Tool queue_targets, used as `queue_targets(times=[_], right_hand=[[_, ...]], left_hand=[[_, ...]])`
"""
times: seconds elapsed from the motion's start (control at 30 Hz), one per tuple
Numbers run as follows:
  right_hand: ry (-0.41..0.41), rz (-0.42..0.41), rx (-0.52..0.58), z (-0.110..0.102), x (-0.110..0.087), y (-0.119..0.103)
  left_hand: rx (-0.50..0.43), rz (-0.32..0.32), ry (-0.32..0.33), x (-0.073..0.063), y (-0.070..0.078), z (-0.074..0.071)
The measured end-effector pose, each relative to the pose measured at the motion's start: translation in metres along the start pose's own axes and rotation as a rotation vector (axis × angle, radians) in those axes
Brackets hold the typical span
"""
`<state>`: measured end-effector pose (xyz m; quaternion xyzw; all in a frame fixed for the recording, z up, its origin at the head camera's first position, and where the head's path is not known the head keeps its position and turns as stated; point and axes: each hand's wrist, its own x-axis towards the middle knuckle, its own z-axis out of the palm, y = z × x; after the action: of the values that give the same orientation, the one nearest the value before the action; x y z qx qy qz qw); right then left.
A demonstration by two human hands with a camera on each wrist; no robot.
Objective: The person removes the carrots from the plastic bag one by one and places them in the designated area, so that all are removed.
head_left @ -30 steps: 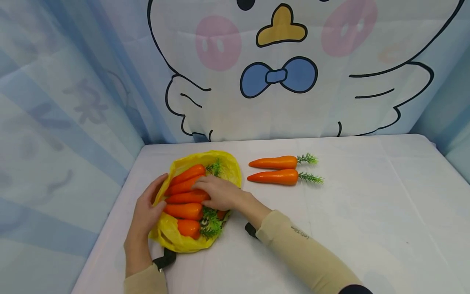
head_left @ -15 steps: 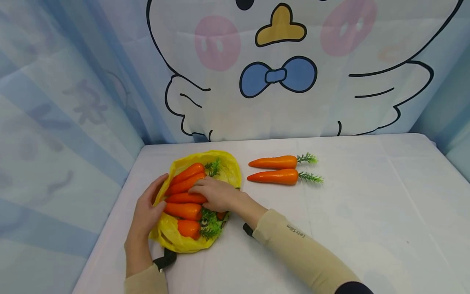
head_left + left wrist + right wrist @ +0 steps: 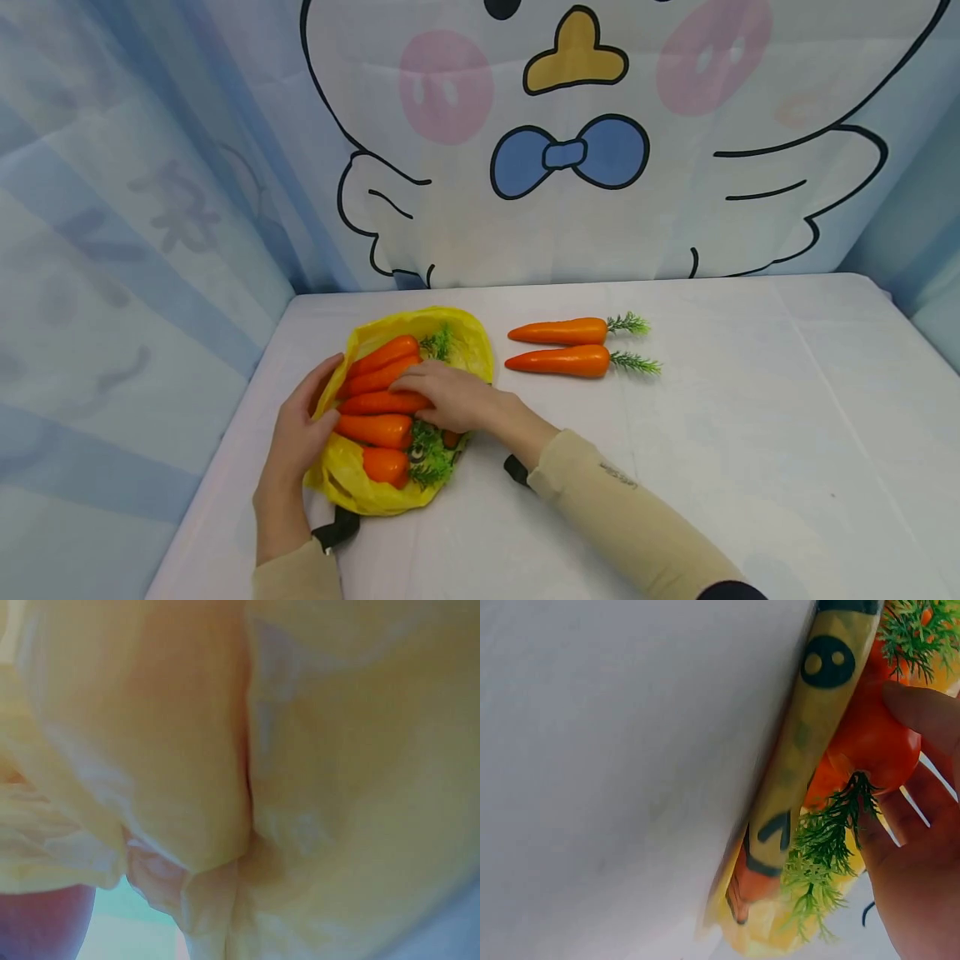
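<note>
My R hand, gripping a carrot, sits a touch further right vs. ½ sec ago; carrot's prob. loose. L hand holds the yellow bag.

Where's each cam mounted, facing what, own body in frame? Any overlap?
Head: on the head, facing forward and down at the table, yellow plastic bag and carrots; left hand, right hand, sleeves show.
Left wrist: pressed close to the bag; blurred pink patch, possibly a finger.
Right wrist: facing that hand's thumb and fingers gripping a carrot.
Head and right wrist share: right hand, bag, carrots.
</note>
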<state>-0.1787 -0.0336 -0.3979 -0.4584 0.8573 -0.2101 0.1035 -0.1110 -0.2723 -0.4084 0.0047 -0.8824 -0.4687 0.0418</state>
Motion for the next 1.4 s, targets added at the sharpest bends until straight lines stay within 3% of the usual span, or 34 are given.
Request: queue_targets(times=[0.7,1.4], right_hand=[[0.049,0.024,0.015,-0.025,-0.036,0.007],[0.141,0.077,0.003,-0.035,-0.093,0.025]], left_hand=[[-0.005,-0.034,-0.013,0.0,0.003,-0.001],[-0.014,-0.037,-0.012,0.0,0.004,0.0]])
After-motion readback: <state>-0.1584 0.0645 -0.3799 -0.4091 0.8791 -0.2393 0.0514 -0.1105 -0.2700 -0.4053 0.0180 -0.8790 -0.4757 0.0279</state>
